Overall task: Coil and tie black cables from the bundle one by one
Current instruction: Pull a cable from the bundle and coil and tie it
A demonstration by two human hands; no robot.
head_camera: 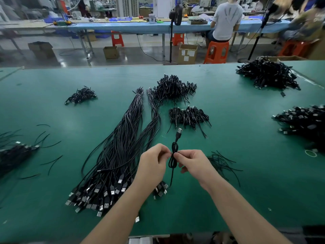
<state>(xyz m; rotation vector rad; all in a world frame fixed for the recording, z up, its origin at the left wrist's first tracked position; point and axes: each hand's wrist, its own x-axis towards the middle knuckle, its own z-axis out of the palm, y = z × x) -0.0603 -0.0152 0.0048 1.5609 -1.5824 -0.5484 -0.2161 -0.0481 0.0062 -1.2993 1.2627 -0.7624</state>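
Your left hand (pixel 152 162): low centre of the frame, fingers curled, thumb and forefinger pinching the waist of the coiled cable (pixel 173 155) from the left.
Your right hand (pixel 192 162): just right of it, fingertips pinching the same waist from the right.
Coiled cable: held above the green table (pixel 246 182) between your hands, a loop above and below the pinch, its USB plug (pixel 179 131) pointing up, one tail hanging down.
Bundle (pixel 121 152): long black cables lying left of centre, plugs fanned out towards your left forearm.
Finished coils (pixel 189 116): small heap just above the plug; bigger heap (pixel 173 88) further up.
Loose ties (pixel 222 163): thin black strands right of your right hand.
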